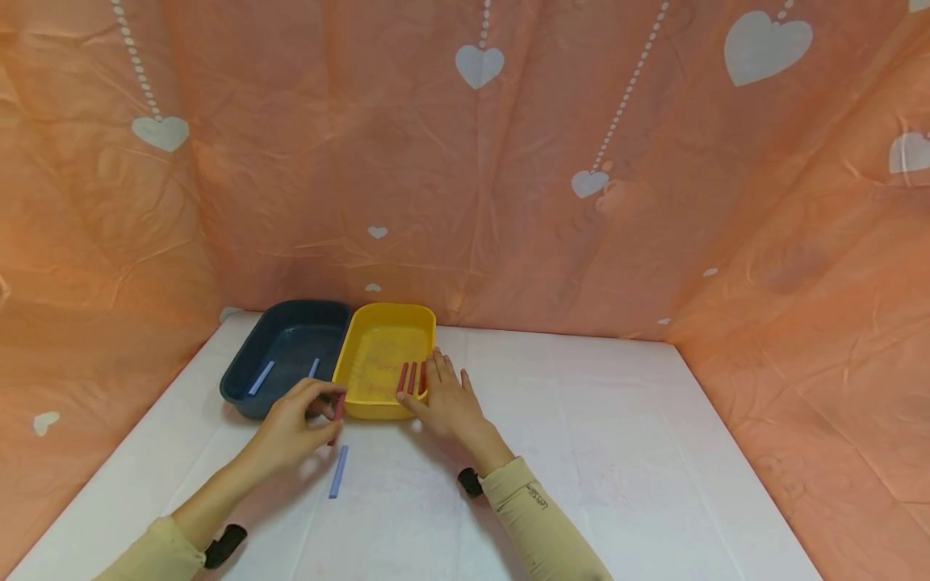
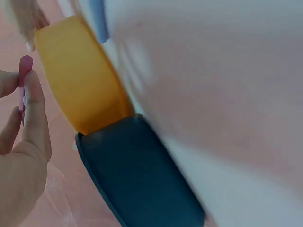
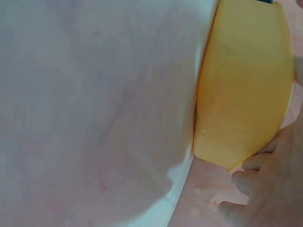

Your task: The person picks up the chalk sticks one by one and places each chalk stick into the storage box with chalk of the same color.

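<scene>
Navy tray (image 1: pixel 296 335) left of yellow tray (image 1: pixel 379 410); at the latter's near-left corner, left hand (image 1: pixel 294 424) pinches a red stick (image 1: pixel 339 406), apparently mid-placement, likely needing carry-over and release inside; right hand (image 1: pixel 454 407), fingers extended, at that yellow tray's right rim.

In the head view, the tan sleeve (image 1: pixel 555 528) on your right forearm bears a short line of small, dark lettering (image 1: pixel 538 495). You see it set near the cuff, slanting along the forearm. It appears to read "LetsSlim", but the characters are too small for you to confirm each one.
</scene>
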Available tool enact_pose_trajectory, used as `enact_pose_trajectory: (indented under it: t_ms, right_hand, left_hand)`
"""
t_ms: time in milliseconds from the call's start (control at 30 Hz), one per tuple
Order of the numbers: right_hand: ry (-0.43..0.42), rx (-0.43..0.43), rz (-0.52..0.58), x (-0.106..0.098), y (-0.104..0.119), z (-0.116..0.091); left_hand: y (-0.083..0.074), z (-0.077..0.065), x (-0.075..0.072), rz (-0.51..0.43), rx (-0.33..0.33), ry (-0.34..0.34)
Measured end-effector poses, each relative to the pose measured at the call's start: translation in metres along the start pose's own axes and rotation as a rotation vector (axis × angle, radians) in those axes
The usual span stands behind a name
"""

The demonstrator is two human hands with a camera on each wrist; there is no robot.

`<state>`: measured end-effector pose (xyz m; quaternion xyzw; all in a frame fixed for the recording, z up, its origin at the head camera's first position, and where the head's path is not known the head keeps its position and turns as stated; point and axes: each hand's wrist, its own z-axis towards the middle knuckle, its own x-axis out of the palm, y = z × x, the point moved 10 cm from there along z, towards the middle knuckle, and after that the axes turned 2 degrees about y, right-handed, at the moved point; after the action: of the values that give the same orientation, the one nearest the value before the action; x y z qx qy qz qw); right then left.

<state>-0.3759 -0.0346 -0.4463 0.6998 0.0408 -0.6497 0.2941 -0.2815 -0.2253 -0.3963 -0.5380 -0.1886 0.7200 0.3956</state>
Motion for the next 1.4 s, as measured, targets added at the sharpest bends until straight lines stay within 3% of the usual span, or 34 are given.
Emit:
enact_pose_trajectory:
  t_ms: [67,333,600,1200,1400]
  right_hand:
    - [0.001,0.004,0.001,0.000,-0.001,0.000]
    - [0.004,0.000,0.010,0.001,-0.001,-0.001]
    - [-0.004,-0.008,0.004,0.001,0.000,-0.001]
    - [-0.003,-0.004,-0.013,0.000,0.001,-0.001]
    - [-0.004,-0.006,-0.028,0.001,0.001,0.000]
  left_hand:
    - [-0.002,0.005,-0.002,0.007,0.009,-0.028]
    - [0.002,0.027,-0.001,-0.070,-0.059,-0.048]
    - [-0.003,0.048,0.002,-0.119,-0.051,-0.072]
    - [0.016,0.097,0.025,-0.035,-0.084,-0.003]
    - [0.023,0.108,0.037,-0.037,-0.102,0.059]
